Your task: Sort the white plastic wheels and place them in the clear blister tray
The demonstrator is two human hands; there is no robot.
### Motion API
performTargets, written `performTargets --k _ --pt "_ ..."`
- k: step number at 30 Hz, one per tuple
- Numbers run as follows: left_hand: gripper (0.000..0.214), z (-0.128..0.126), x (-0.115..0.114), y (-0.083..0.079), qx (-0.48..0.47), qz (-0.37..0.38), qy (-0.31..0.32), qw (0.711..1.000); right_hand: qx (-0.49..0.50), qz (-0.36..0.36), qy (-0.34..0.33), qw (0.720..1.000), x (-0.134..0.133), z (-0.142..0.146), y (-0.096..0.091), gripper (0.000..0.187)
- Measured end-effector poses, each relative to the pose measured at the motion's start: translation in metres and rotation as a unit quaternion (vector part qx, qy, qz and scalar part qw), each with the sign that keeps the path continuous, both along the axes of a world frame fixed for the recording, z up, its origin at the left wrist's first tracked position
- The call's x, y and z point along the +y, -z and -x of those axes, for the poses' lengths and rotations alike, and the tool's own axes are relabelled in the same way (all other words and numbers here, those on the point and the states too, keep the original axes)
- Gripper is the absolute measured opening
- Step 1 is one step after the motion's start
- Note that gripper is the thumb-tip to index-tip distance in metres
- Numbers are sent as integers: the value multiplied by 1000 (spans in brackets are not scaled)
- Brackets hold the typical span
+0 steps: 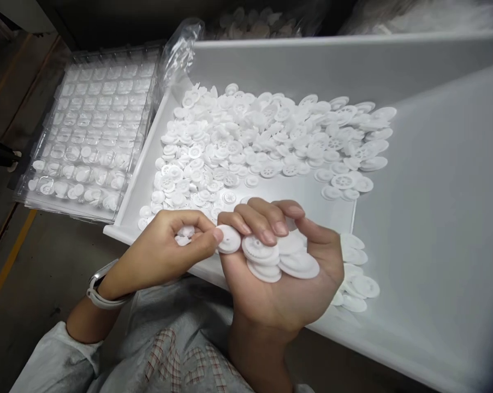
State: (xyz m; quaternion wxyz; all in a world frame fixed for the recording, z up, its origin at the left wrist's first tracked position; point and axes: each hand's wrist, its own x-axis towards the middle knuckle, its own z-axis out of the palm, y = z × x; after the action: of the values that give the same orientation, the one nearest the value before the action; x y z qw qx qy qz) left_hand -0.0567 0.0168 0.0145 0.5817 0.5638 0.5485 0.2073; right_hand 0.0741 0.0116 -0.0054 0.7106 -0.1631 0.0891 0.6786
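My right hand [289, 273] is cupped palm up over the near edge of a white bin and holds a stack of white plastic discs [279, 259]. My left hand [168, 251], with a watch on the wrist, pinches one white disc [229, 239] at the fingertips of the right hand and has a few more discs tucked in its fingers. A large pile of the same white discs [266, 142] lies in the white bin [434, 191] just beyond both hands.
A clear plastic blister tray [90, 125] with many small pockets sits to the left of the bin, its near rows filled with discs. A clear plastic bag [176, 49] hangs at the bin's far left corner. More discs [355, 273] lie right of my right hand.
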Motion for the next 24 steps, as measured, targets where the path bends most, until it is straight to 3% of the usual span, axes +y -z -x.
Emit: performTargets --k 3,6,9,12,14,15,16,18,21,24 --pt "17 13 4 -13 49 -22 27 998 16 4 -12 1000 -1 -4 -4 10" --pt "16 19 31 -35 118 -120 45 985 28 5 -28 999 -3 -9 -8 17" --pt "25 4 94 -56 156 -284 1 946 26 -10 -32 999 -6 -14 -11 21" --pt "30 -23 172 -58 164 -422 -90 887 34 -18 -26 999 -10 -19 -12 22" --pt "25 -36 205 -51 184 -404 -97 891 49 -17 -22 998 -12 -22 -12 21" --pt "26 -38 211 -47 186 -395 -89 895 55 -17 -20 998 -12 -23 -12 20" --pt "26 -38 208 -43 186 -385 -74 901 58 -16 -18 998 -13 -24 -11 20" --pt "28 -30 182 -37 180 -360 -32 915 61 -13 -11 998 -13 -26 -10 19" --pt "29 -13 109 -39 170 -323 39 930 72 0 -4 997 -11 -27 -9 18" --pt "19 -4 40 -43 138 -366 124 912 84 16 -9 996 -10 -26 -8 18"
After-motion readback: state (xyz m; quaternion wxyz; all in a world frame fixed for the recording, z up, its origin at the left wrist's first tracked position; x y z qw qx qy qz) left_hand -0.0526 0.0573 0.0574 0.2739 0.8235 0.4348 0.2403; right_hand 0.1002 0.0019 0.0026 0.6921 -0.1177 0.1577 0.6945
